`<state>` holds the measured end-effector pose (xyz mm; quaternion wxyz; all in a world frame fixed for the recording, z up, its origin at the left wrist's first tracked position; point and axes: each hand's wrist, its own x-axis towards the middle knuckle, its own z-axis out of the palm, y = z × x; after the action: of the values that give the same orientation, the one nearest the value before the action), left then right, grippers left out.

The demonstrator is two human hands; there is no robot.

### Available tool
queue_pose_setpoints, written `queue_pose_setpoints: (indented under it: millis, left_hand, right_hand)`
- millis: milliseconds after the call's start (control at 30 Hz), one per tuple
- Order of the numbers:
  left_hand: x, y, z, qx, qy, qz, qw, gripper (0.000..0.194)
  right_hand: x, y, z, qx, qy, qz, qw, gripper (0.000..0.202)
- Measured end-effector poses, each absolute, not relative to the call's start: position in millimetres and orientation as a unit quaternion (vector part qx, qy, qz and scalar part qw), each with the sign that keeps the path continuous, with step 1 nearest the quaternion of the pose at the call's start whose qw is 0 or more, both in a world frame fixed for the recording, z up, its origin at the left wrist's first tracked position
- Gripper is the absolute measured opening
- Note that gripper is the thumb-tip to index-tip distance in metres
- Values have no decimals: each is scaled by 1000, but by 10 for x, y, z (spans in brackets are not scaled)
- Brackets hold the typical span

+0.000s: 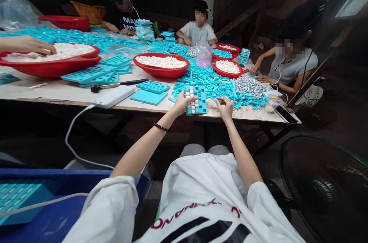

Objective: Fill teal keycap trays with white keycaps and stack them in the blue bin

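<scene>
My left hand (181,104) grips a blue slotted tray (202,105) at the table's near edge, with the thumb lying over its face. White pieces fill the slots on the tray's left side, while several slots on its right look dark and unfilled. Just right of the tray, my right hand (225,108) has thumb and fingertips pinched together; whatever is between them is too small to make out. Beyond both hands lies a heap of blue strips (198,80), bordered on the right by a pile of small white-and-blue pieces (250,85).
Red basins (161,73) of white pieces stand across the table. Blue panels (149,96), a black-handled tool (133,81) and a white power strip (113,96) lie left. A co-worker's hand (37,45) reaches into the left basin; several people sit around. A fan (322,189) stands right.
</scene>
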<state>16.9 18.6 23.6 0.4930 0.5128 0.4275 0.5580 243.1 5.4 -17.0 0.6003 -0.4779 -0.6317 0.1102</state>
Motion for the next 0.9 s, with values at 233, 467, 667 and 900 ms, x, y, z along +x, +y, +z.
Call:
queue_pose_setpoints:
  millis: [233, 467, 667, 900]
  left_hand:
    - [220, 263, 229, 527, 450, 538, 479, 53]
    - [70, 383, 332, 629, 459, 411, 474, 44]
    - [112, 607, 455, 735, 462, 308, 389, 38]
    - [311, 545, 353, 799, 445, 318, 251, 31]
  right_hand:
    - [2431, 45, -164, -477, -634, 111, 599, 25]
    - [2424, 41, -150, -474, -630, 114, 605, 25]
    - [2418, 47, -146, -480, -622, 110, 609, 28]
    - [2420, 61, -156, -475, -633, 128, 598, 26]
